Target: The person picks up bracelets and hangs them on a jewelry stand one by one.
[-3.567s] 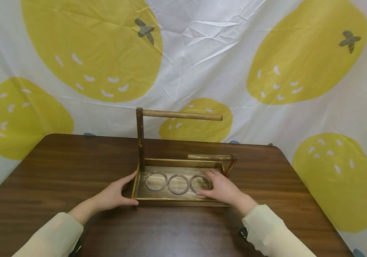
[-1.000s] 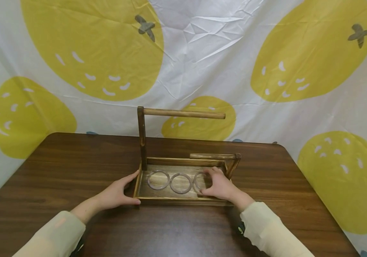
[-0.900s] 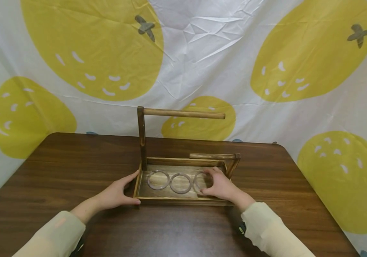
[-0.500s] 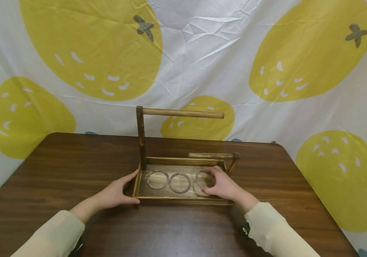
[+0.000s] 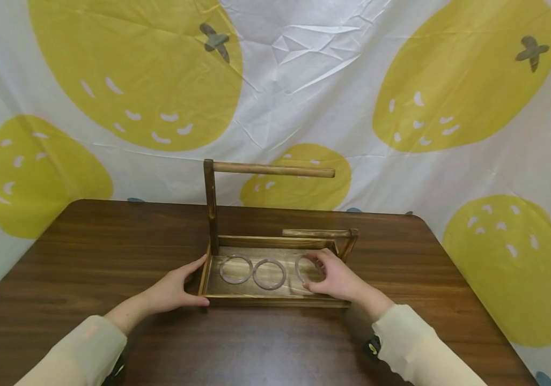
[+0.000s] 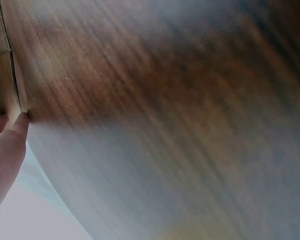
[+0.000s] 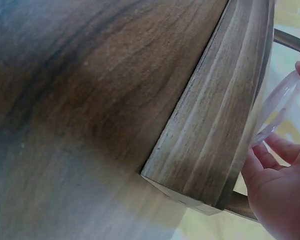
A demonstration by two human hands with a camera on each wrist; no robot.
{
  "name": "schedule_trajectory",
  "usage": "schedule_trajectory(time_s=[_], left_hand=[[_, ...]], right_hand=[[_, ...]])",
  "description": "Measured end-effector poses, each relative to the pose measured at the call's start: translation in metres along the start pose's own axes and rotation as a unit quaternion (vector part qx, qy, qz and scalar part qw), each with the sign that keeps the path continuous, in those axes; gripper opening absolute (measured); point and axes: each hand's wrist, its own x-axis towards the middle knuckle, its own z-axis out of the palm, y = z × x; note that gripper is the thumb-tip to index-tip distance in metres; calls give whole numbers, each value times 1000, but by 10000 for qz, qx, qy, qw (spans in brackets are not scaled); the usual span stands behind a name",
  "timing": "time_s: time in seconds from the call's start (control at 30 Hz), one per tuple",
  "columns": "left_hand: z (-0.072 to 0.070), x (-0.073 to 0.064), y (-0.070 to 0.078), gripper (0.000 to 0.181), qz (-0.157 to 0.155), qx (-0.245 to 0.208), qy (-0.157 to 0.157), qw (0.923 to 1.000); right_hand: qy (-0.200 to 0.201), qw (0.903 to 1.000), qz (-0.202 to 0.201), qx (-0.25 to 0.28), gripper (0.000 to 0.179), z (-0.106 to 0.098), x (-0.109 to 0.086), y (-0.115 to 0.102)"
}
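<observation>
A wooden stand has a shallow tray, a tall post with a long bar at the left, and a lower bar at the right. On the tray floor lie two translucent pale purple bangles, the left bangle and the middle bangle, side by side. My right hand pinches a third bangle between thumb and fingers; it looks tilted in the right wrist view. My left hand rests against the tray's left end, thumb at the front corner and fingers fairly straight along the end wall.
The stand sits on a dark brown wooden table with rounded far corners. Behind it hangs a white cloth with large yellow fruit prints. The long bar reaches over the tray, its right end free.
My right hand has drawn the third bangle a little to the right, leaving a gap beside the middle one. The left hand stays at the tray's end.
</observation>
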Motion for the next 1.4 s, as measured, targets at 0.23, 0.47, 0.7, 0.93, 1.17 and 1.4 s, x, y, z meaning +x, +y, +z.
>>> schedule_trajectory(time_s=[0.23, 0.47, 0.7, 0.93, 1.17, 1.4], left_hand=[[1, -1, -2, 100, -2, -33, 9, 10000], [1, 0, -1, 99, 25, -16, 11, 10000], [1, -1, -2, 99, 53, 7, 27, 10000], [1, 0, -2, 100, -3, -30, -14, 10000], [2, 1, -4, 100, 27, -43, -7, 10000], [3, 2, -7, 100, 15, -81, -14, 10000]], right_hand=[[-82, 9999, -50, 112, 65, -3, -3, -3], [-101, 9995, -200, 216, 63, -8, -8, -9], [-164, 9990, -303, 299, 62, -11, -11, -14], [-126, 9979, -459, 450, 62, -15, -15, -17], [-151, 9964, -487, 674, 59, -23, -18, -20], [-118, 9964, -511, 663, 57, -33, -22, -24]])
